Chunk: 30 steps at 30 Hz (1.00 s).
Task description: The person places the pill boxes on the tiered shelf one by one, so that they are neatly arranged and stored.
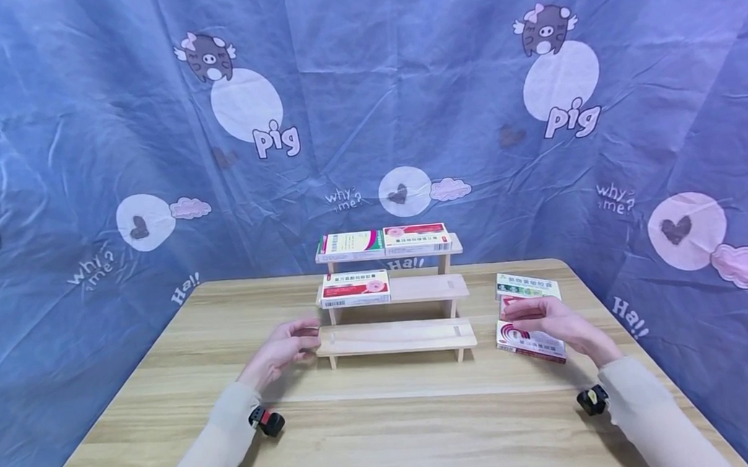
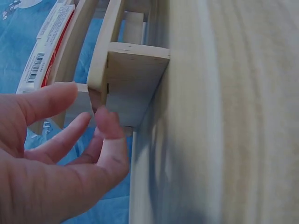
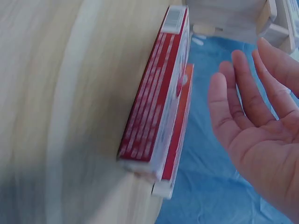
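Note:
My left hand is at the left end of the lowest shelf of a three-step wooden stand. Its fingers are loosely bent with nothing between them; whether a fingertip touches the shelf end I cannot tell. On the right, my right hand hovers over several medicine boxes, fingers relaxed and holding nothing. Nearest is a white and dark-red medicine box, its red side facing the right wrist camera. Behind it a red box is partly hidden by the hand, and a green and white box lies farthest back.
A red and white medicine box lies on the left of the middle shelf. The top shelf holds a green and white box and another red and white box. A blue printed cloth hangs behind the wooden table.

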### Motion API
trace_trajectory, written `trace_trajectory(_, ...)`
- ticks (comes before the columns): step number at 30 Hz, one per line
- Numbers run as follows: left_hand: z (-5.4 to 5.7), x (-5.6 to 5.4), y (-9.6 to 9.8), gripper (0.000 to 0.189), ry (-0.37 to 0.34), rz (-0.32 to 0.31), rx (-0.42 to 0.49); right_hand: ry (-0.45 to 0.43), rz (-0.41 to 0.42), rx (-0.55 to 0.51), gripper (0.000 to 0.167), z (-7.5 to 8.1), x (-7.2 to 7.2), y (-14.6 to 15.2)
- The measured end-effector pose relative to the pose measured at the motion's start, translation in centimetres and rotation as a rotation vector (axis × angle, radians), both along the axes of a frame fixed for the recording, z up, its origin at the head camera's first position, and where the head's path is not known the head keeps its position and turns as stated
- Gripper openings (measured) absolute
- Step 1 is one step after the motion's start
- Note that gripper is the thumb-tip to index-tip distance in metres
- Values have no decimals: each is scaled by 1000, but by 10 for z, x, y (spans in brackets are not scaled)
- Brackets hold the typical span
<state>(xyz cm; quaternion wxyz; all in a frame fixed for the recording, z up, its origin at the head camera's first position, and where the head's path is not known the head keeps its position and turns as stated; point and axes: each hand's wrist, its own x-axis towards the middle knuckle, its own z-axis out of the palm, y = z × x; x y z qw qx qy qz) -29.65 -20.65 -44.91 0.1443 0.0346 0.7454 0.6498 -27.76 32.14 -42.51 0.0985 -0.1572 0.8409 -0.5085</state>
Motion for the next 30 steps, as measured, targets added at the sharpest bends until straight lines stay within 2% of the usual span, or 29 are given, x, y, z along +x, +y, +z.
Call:
trace_trajectory(6, -3, 2, -3, 69, -20, -57, 25, 50, -55, 119, 44, -2, 6, 16)
trace_trajectory(11, -3, 2, -2, 72, -28, -85, 76, 68, -98, 148, 45, -7, 10, 30)
trace_trajectory(18, -4, -3, -3, 71, -36, -110, 91, 213, -106, 276, 37, -7, 17, 45)
trace_trajectory(25, -5, -3, -2, 71, -33, -136, 78, 84, -106, 306, 44, -11, 20, 52)
trace_trajectory(30, -3, -3, -1, 70, -36, -122, 80, 70, -82, 261, 42, -13, 19, 54)
